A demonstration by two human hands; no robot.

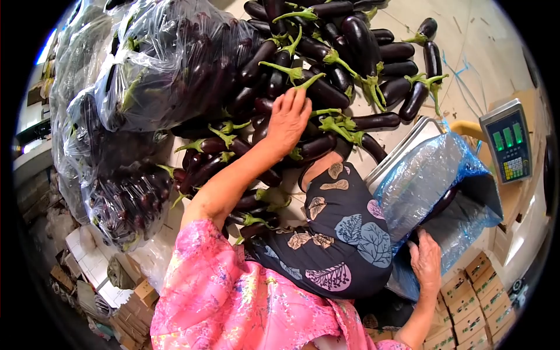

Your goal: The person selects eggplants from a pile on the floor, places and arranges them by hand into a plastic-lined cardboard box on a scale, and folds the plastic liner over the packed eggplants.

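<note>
A large heap of dark purple eggplants [326, 87] with green stems lies on the floor in front of me. My left hand [288, 119] reaches into the heap, its fingers bent over an eggplant beside a green stem; whether it grips one is unclear. At the right, my right hand [425, 256] is at the near edge of a blue plastic bag [431, 169] lining a container. Its fingertips are partly hidden at the bag's dark inner side. One eggplant [446, 201] shows inside the bag.
Clear plastic bags full of eggplants [163, 70] stand at the upper left. A digital scale display [506, 140] with green digits stands at the right. Small cartons [472, 297] are stacked at the lower right. My patterned trouser leg [344, 233] lies between heap and bag.
</note>
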